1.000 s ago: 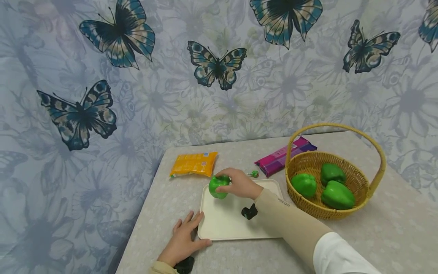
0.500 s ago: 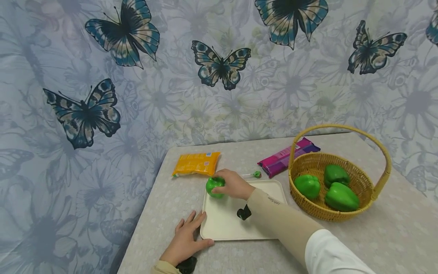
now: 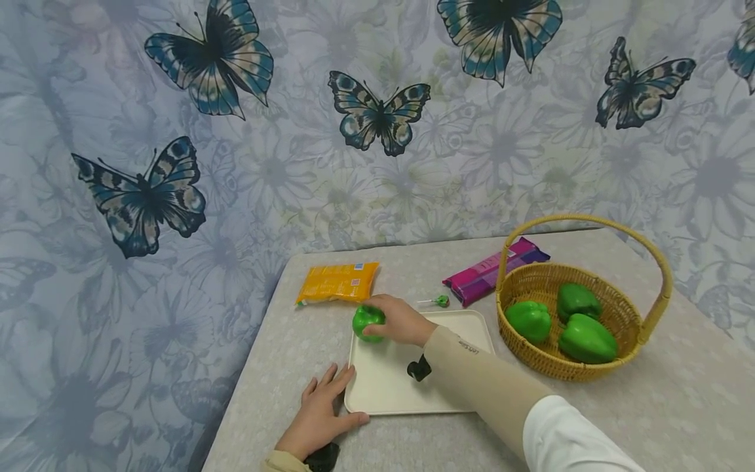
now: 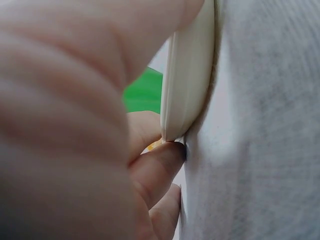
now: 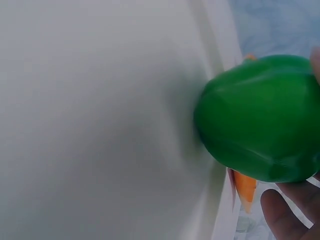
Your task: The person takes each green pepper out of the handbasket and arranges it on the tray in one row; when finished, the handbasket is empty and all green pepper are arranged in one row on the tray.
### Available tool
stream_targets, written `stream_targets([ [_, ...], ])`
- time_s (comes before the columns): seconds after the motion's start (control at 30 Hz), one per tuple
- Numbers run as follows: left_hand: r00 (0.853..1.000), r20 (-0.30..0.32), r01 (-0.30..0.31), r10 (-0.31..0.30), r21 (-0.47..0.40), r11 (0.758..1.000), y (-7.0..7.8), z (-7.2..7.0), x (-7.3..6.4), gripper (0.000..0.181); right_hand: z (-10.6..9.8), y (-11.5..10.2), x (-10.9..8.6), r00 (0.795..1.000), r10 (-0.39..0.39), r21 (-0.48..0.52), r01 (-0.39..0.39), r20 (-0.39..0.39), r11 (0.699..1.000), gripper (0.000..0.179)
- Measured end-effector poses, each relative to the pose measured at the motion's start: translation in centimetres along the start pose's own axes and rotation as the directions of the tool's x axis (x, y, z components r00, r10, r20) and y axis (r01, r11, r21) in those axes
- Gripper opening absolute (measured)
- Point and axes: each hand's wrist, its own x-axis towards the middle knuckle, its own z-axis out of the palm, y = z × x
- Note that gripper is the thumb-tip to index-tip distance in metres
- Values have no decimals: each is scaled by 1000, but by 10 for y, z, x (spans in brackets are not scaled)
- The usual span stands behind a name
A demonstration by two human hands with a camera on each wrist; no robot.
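R hand [image 3: 400, 319], just below frame ctr, has grip clamped on glossy green bell pepper [image 3: 366, 324], further L than 1 s ago, at upper-L corner of cream rectangular tray [image 3: 383, 387]. L hand [image 3: 320, 412], btm ctr-L, fingers apart, touches tray's L edge.

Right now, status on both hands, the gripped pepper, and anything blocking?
Right hand grips green pepper at far-left corner of tray, contact with tray unclear. Left hand touching tray's near-left corner. Orange packet just beyond pepper; nothing visibly blocking.

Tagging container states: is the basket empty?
Not empty: the head view shows three peppers inside the basket; the right hand holds a fourth pepper.
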Motion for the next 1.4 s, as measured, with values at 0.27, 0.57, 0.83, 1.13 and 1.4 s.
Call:
stream_targets([
  [0.27, 1000, -1, -7, 7, -4, 1000, 0, 1, -1, 102, -2, 0, -4, 1000, -4, -28, 4, -4, 1000, 82],
  [0.57, 1000, -8, 27, -27, 15, 1000, 7, 1, -3, 101, -39, 3, -26, 995, 28, -1, -28, -99, 1000, 89],
  [0.83, 999, -16, 29, -29, 24, 999, 10, 3, -1, 102, -119, 24, -80, 955, -23, 53, 40, -295, 998, 75],
  [1.13, 1000, -12, 24, -24, 14, 1000, 11, 2, 0, 101, -177, 66, -145, 916, 58, 68, -33, -398, 997, 44],
  [1.4, 999, -20, 34, -34, 24, 999, 9, 5, 0, 101, -182, 108, -176, 903, 184, 156, -132, -387, 979, 41],
])
